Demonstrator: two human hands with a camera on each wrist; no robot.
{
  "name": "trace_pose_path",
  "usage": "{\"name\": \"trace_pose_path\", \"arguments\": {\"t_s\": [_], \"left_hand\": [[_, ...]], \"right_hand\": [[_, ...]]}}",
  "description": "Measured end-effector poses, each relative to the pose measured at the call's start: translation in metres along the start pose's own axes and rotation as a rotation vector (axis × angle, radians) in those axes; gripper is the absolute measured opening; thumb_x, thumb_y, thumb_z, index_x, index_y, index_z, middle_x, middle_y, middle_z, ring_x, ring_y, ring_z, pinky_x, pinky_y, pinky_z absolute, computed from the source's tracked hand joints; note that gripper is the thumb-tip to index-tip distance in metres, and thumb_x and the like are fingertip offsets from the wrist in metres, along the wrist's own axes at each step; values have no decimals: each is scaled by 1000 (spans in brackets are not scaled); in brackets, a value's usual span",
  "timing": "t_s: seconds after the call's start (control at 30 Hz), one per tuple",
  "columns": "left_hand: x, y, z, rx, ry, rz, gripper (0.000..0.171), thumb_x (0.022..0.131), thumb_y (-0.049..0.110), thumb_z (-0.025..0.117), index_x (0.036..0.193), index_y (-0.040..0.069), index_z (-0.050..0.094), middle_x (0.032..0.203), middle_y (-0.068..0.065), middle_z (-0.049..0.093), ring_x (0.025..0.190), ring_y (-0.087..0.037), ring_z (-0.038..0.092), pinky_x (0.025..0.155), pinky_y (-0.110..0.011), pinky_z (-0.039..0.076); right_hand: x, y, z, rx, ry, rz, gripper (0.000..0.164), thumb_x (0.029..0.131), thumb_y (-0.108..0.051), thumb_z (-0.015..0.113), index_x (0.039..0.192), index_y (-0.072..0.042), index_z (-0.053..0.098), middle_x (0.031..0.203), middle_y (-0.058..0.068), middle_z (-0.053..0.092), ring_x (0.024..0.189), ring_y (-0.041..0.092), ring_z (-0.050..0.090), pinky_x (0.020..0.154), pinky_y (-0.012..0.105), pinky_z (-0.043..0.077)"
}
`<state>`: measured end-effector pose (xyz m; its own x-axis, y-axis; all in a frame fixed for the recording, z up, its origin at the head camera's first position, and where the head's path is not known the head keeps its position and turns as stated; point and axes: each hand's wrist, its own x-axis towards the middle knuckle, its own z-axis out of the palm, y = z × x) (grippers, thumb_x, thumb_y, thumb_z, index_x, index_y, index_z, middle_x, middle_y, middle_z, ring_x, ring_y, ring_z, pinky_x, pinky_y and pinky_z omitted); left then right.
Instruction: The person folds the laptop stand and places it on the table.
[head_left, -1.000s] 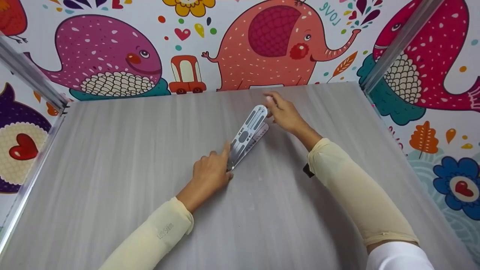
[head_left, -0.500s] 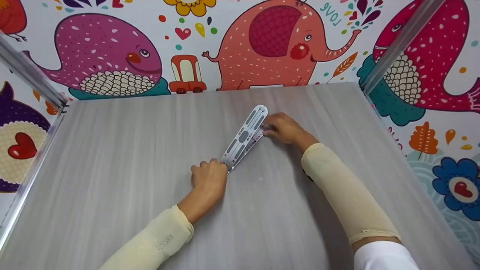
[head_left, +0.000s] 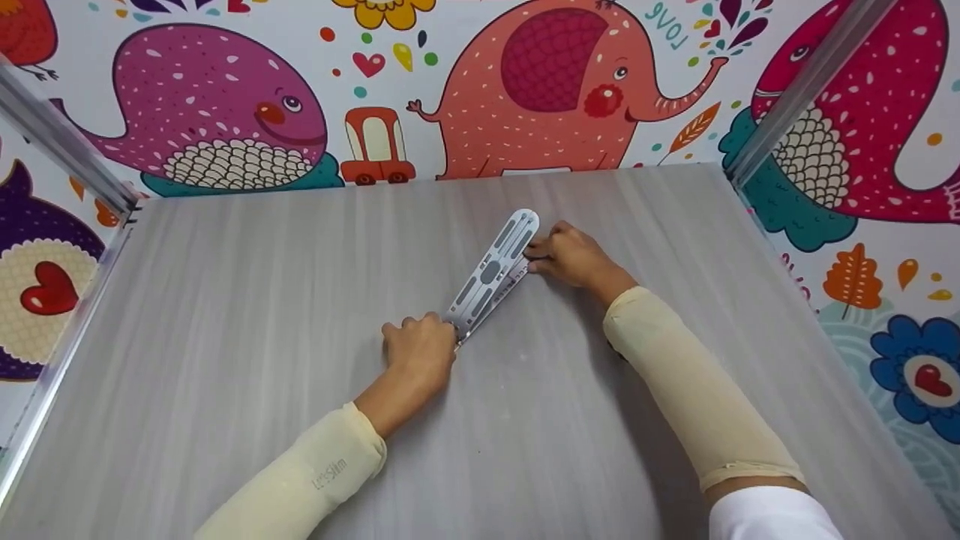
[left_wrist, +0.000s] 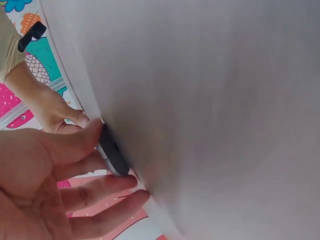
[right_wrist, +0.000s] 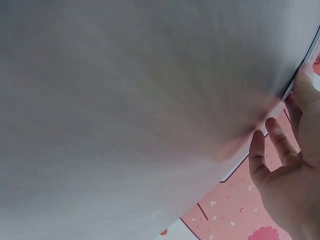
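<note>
A silver hinged device [head_left: 491, 271] with two long slotted arms stands at an angle over the middle of the table, its arms slightly spread. My left hand [head_left: 418, 351] grips its near, hinged end; in the left wrist view the thumb and fingers pinch a dark, rounded end piece [left_wrist: 115, 152]. At the far end, my right hand [head_left: 576, 255] pinches the tip of the lower arm between thumb and fingers. The right wrist view has the right hand [right_wrist: 292, 180] with its thumb on a thin dark edge of the device, two fingers held off it.
The grey wood-grain table [head_left: 247, 315] spreads around both hands. Behind it rises a wall printed with cartoon animals [head_left: 547, 90]. Metal posts [head_left: 802, 97] stand at the back corners.
My right hand came down from beside the device's far end and took hold of the lower arm's tip. The left index finger drew back from along the device toward its hinged end.
</note>
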<state>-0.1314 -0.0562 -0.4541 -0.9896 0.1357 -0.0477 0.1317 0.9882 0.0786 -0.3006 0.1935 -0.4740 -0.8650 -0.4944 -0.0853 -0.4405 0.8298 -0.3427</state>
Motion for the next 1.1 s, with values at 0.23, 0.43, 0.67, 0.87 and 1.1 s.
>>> {"name": "trace_pose_path", "arguments": {"t_s": [0.23, 0.43, 0.67, 0.87, 1.1], "left_hand": [[5, -3, -4, 19, -45, 20, 23, 85, 27, 82, 97, 7, 78, 89, -11, 70, 84, -37, 69, 79, -61, 50], [11, -8, -5, 16, -52, 25, 19, 86, 22, 80, 98, 8, 79, 92, -11, 70, 88, -39, 69, 81, -64, 48], [24, -26, -5, 8, -56, 19, 22, 89, 18, 75, 103, 2, 74, 99, -13, 71, 93, -41, 69, 88, -72, 46], [44, -48, -4, -8, -66, 38, 24, 90, 23, 75, 106, 5, 73, 106, -10, 70, 98, -43, 68, 94, -78, 42], [65, -68, -1, -24, -18, 98, 26, 100, 32, 66, 99, 7, 71, 102, -9, 71, 98, -42, 68, 100, -81, 36]], "right_hand": [[-8, 1, -1, -27, -2, 8, 47, 91, -34, 75, 135, -24, 61, 127, 6, 70, 99, 23, 52, 81, 33, 49], [-25, 3, -2, -60, 34, -40, 49, 91, -32, 76, 136, -20, 61, 121, 12, 71, 99, 28, 55, 81, 39, 50], [-40, 2, -1, -77, 28, -3, 52, 91, -33, 76, 137, -20, 56, 115, 16, 64, 92, 28, 55, 77, 37, 49], [-49, 1, 0, -215, 63, -96, 41, 91, -32, 77, 128, -16, 69, 96, 15, 67, 82, 28, 55, 69, 40, 50], [-60, -3, 4, -371, 151, -209, 29, 92, -33, 76, 106, -8, 79, 81, 14, 67, 73, 29, 55, 63, 46, 53]]}}
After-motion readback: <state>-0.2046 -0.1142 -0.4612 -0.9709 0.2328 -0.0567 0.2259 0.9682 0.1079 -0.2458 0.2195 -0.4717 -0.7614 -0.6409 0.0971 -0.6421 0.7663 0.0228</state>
